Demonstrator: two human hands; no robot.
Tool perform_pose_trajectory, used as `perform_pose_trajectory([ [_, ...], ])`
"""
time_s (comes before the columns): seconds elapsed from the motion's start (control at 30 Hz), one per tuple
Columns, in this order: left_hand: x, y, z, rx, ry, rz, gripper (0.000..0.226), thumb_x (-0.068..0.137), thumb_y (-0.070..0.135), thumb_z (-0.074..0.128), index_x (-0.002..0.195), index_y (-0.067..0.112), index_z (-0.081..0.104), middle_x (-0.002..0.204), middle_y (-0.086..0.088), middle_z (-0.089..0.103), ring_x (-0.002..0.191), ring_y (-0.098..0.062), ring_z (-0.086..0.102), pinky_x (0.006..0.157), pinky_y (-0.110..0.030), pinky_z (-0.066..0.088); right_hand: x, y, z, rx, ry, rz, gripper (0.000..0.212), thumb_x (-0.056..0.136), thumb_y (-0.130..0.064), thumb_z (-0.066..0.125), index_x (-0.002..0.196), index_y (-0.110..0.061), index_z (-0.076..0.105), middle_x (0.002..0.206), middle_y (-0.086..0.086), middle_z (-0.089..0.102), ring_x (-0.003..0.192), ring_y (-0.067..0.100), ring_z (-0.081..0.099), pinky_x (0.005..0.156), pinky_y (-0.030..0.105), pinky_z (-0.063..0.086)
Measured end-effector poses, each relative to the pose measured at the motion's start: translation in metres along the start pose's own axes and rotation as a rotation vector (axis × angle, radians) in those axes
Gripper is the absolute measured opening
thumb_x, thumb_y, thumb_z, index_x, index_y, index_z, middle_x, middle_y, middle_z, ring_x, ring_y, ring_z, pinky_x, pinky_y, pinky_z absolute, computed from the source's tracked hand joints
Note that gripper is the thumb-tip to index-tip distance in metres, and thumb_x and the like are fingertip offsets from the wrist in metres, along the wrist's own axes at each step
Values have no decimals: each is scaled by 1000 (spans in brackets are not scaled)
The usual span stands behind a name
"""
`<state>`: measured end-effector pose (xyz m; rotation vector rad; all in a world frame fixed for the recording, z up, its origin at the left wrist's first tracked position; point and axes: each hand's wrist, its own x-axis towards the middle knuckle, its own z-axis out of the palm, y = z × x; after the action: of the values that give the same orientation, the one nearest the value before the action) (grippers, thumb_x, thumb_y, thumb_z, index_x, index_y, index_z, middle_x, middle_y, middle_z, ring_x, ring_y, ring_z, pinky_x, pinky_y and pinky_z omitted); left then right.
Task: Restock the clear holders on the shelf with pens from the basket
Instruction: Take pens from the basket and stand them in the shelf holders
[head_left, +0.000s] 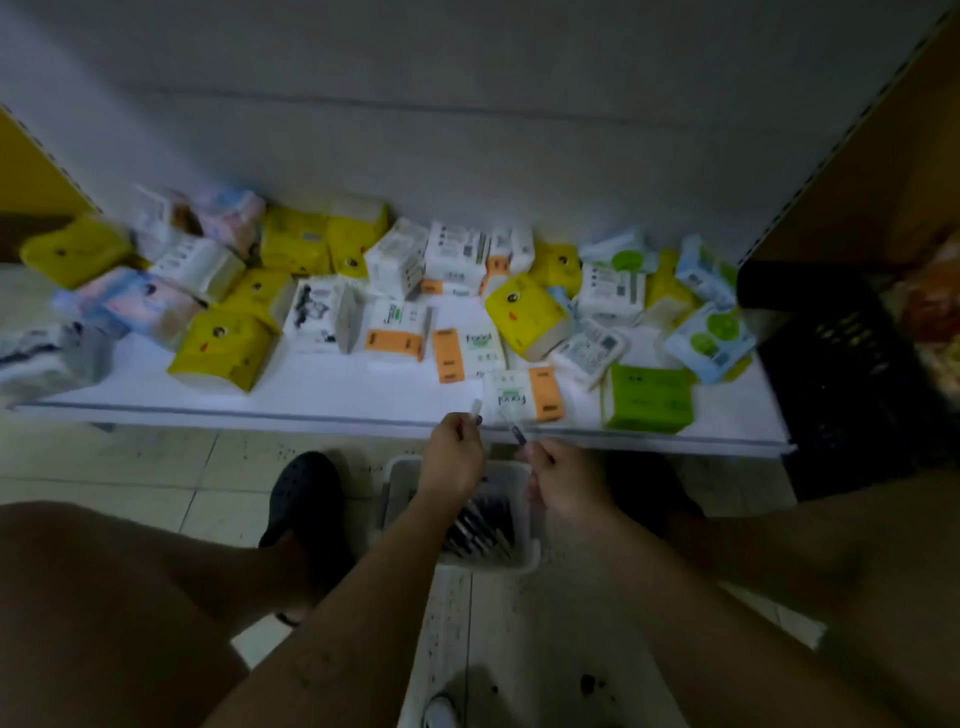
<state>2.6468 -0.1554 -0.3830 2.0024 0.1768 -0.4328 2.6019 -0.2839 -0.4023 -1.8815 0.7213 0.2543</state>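
A pale plastic basket (400, 470) stands on the floor between my feet, with several dark pens (480, 527) lying in it. My left hand (453, 457) is raised above the basket and pinches a pen with a pale end (475, 407). My right hand (563, 480) beside it holds a dark pen (516, 430) that points up toward the shelf edge. Both hands hover just in front of the low white shelf (332, 395). No clear holders show in this view.
Many tissue packs, yellow (223, 348), white with orange (465, 353) and green (649, 397), lie scattered over the shelf. A black crate (852, 364) stands at the right end. My bare knees fill the lower corners and a black shoe (306, 493) sits left of the basket.
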Motion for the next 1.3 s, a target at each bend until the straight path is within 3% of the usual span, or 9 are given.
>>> perform_pose_trajectory([
  [0.13,-14,45,-14,-65,32,178,26,101,38,42,110,17,56,79,-1,60,67,-14,55,61,-28,39,-13,-38,-25,148,1,-112,17,95,-9,54,82,-18,61,87,12,67,86,33,68,79,46,55],
  [0.23,-23,77,-23,-119,-6,278,20,99,32,49,113,20,58,80,-5,62,63,-14,54,62,-29,44,-28,-67,-47,232,60,-222,9,92,-7,60,87,-14,56,91,15,65,77,27,65,67,36,49],
  [0.4,-43,140,-25,-344,-99,335,18,94,35,59,103,20,62,80,-7,69,71,-16,69,67,-33,55,-55,-110,-91,254,205,-456,16,99,-20,51,110,-31,55,92,-10,62,82,8,59,67,16,45],
  [0.6,-68,214,-25,-451,-153,480,13,93,22,63,98,10,63,74,-2,70,68,-12,68,60,-23,54,-90,-148,-142,285,299,-626,16,97,-25,56,84,-28,65,66,-3,59,60,13,55,58,31,47],
  [0.73,-89,255,-30,-410,-165,587,2,91,18,65,92,17,65,73,3,67,72,-11,67,64,-26,55,-109,-172,-180,196,441,-741,15,95,-27,60,85,-21,70,72,-11,64,67,-6,58,60,13,41],
  [0.87,-113,289,-37,-401,-156,740,11,90,12,66,98,20,66,73,-1,63,70,-14,62,62,-25,53,-130,-194,-216,203,456,-839,10,93,-25,63,93,-17,68,72,-10,62,67,-6,57,59,12,39],
  [1.03,-147,331,-46,-303,-123,955,27,94,17,60,117,33,62,84,-4,65,77,-16,68,67,-29,58,-158,-214,-255,205,458,-947,64,93,-17,62,142,-46,35,71,-3,53,68,10,56,63,19,45],
  [1.17,-168,376,-51,-207,-98,1052,21,95,17,60,111,29,65,88,-2,69,73,-9,70,65,-35,58,-176,-242,-288,157,486,-1026,55,90,-13,65,128,-49,48,79,-6,59,71,2,60,65,14,45],
  [1.3,-176,418,-54,-88,-64,1141,19,93,17,63,105,31,63,95,3,67,73,-6,70,66,-29,59,-183,-271,-318,125,555,-1049,43,88,-24,68,124,-43,52,88,-12,60,68,-1,61,56,9,43],
])
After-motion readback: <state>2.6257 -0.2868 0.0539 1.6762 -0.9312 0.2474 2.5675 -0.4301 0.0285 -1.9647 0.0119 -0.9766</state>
